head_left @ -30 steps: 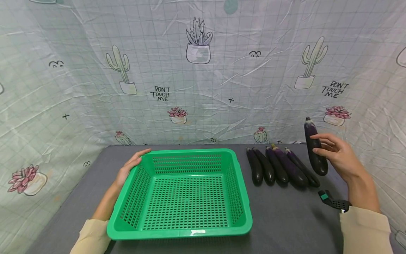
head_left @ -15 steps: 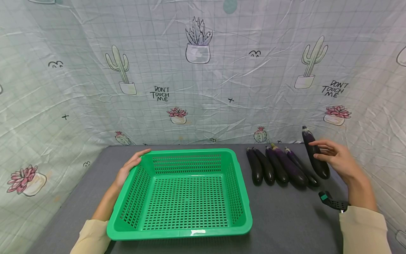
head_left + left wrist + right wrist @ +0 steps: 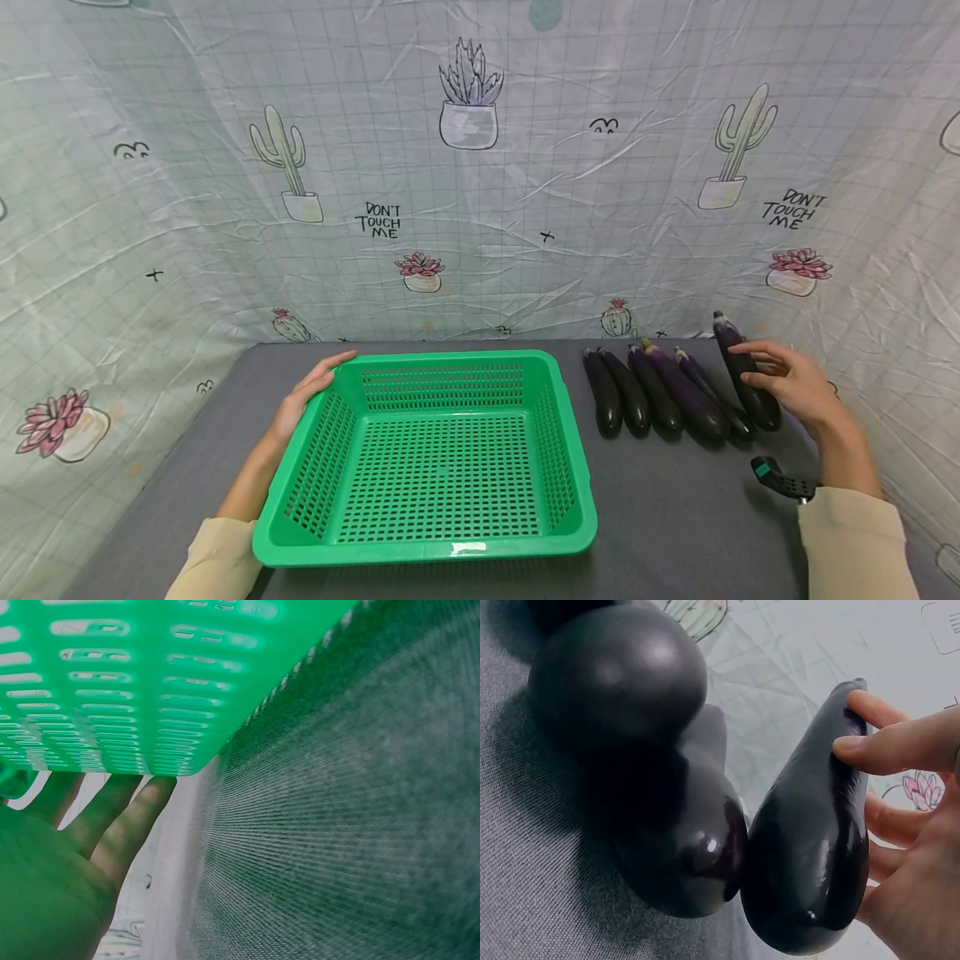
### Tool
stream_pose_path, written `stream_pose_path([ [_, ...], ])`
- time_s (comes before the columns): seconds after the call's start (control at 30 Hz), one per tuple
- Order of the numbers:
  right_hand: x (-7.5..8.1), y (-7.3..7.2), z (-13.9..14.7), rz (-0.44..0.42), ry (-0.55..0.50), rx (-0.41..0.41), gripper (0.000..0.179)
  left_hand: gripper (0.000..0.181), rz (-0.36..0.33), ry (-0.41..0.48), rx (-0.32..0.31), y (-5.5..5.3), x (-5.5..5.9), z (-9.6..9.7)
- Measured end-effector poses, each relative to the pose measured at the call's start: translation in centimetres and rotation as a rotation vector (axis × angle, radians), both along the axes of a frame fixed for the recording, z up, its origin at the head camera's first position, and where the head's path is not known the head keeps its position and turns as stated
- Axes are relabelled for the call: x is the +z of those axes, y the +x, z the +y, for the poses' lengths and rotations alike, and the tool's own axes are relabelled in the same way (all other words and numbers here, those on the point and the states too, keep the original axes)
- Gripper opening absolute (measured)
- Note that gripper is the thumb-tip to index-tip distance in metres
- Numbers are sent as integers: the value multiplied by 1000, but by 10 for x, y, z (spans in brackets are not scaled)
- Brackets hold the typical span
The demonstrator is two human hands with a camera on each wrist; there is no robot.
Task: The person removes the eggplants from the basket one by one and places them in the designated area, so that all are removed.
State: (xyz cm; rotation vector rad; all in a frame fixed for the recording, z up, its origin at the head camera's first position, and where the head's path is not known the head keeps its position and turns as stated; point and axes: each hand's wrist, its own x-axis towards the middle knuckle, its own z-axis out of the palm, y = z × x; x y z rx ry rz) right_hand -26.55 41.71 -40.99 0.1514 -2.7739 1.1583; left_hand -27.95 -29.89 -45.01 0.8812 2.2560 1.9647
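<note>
My right hand (image 3: pixel 797 385) pinches a dark purple eggplant (image 3: pixel 744 375) between thumb and fingers, at the right end of the row. Tilted, stem end up and away, the eggplant sits low over the table; in the right wrist view its round end is right beside a neighbouring eggplant (image 3: pixel 686 840). Several more eggplants (image 3: pixel 602 396) lie side by side to its left. At the basket's far left corner, my left hand (image 3: pixel 294 407) rests against the rim of the green plastic basket (image 3: pixel 431 550). The left wrist view shows straight, spread fingers (image 3: pixel 124 832) reaching the basket's outer wall, some tips hidden.
The slotted green basket takes up the middle of the grey cloth-covered table (image 3: pixel 675 517). A printed curtain (image 3: pixel 480 208) with cactus drawings hangs close behind the table and along both sides. A black camera mount (image 3: pixel 780 479) juts from the right wrist.
The right hand has lowered the eggplant toward the table and brought it closer to the row's right end. The left hand and basket have stayed in place.
</note>
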Motion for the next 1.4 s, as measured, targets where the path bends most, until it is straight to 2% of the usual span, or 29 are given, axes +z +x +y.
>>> stream_pose_path([
  [0.2, -5, -1, 4, 36, -7, 20, 39, 50, -3, -13, 17, 0, 0, 0],
  [0.5, -17, -7, 9, 118, 17, 59, 34, 50, -47, 4, 0, 1, 0, 1],
  [0.7, -23, -11, 8, 92, 56, 53, 35, 50, -83, 35, -26, 1, 1, 0],
  [0.9, -25, -12, 7, 93, 70, 58, 35, 50, -71, 43, -38, 1, 0, 0],
  [1.0, -26, -13, 7, 90, 66, 55, 35, 51, -68, 34, -28, 2, 1, 1],
  [1.23, -29, -14, 6, 90, 80, 48, 36, 52, 3, -48, 51, 2, 1, 1],
  [1.4, -32, -14, 7, 86, 70, 62, 39, 51, 9, -53, 65, 2, 1, 2],
])
